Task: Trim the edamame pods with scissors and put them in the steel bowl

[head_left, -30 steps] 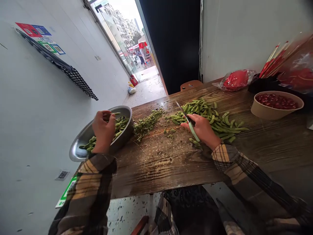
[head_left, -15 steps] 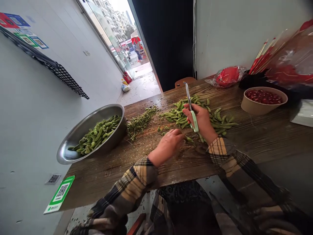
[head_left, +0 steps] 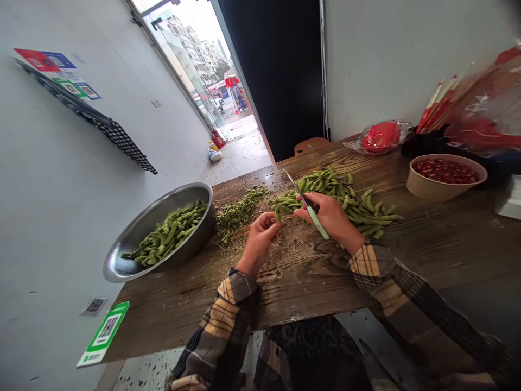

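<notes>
Between the fingertips of my left hand (head_left: 260,238) a green soybean pod (head_left: 278,213) stands upright. My right hand (head_left: 331,216) is closed around the pale green handle of a pair of scissors (head_left: 316,220), whose blades point up and to the left, a little apart from the pod. Behind my right hand lies a loose pile of soybean pods (head_left: 325,182), spreading to the right. A heap of small trimmed ends (head_left: 238,213) sits beyond my left hand. To the left, a steel bowl (head_left: 205,191) contains many more pods.
A paper bowl (head_left: 431,188) of dark red pieces stands at the right, near a red plastic-wrapped bundle (head_left: 380,137) and red-tipped sticks (head_left: 435,106). A green QR-code card (head_left: 106,331) is at the left table edge. The wooden table (head_left: 309,288) meets an open doorway side beyond.
My left hand has moved left and up from the pods near my right wrist, now raising one pod. The scissors have tilted leftward. The whole view has shifted slightly.
</notes>
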The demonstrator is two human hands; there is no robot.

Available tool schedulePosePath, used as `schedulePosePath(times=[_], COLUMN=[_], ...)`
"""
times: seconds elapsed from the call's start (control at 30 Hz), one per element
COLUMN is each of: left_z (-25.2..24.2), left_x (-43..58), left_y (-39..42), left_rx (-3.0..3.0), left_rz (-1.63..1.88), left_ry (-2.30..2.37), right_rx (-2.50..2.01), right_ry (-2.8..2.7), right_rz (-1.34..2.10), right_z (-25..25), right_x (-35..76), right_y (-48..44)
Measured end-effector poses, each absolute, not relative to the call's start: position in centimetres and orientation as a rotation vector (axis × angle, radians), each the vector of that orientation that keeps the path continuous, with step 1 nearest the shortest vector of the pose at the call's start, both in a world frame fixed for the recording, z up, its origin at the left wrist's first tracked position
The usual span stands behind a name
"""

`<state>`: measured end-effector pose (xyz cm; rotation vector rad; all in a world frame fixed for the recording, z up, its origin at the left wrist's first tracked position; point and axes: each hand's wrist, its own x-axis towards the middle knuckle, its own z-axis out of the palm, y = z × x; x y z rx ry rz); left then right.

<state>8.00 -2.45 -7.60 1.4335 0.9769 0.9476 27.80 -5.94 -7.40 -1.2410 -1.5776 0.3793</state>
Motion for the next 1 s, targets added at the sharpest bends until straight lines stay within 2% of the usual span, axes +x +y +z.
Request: schedulePosePath(times=[0.23, 0.77, 1.0], left_z=[-6.1, -4.1, -6.9], left_x=[6.9, 5.8, 5.7], left_y=[-2.9, -2.9, -2.5], left_rx=[1.331, 1.748, 1.498], left_rz=[1.044, 0.786, 0.713], left_ry=[0.938, 1.006, 0.922], right_rx=[-1.254, -1.197, -1.258], right_ry=[-1.949, -2.129, -1.833], right_rz=[0.374, 0.342, 0.338], right_z=[-8.4, -8.6, -8.4], right_x=[27.0, 26.9, 27.5], right_y=[-6.3, -6.5, -5.9])
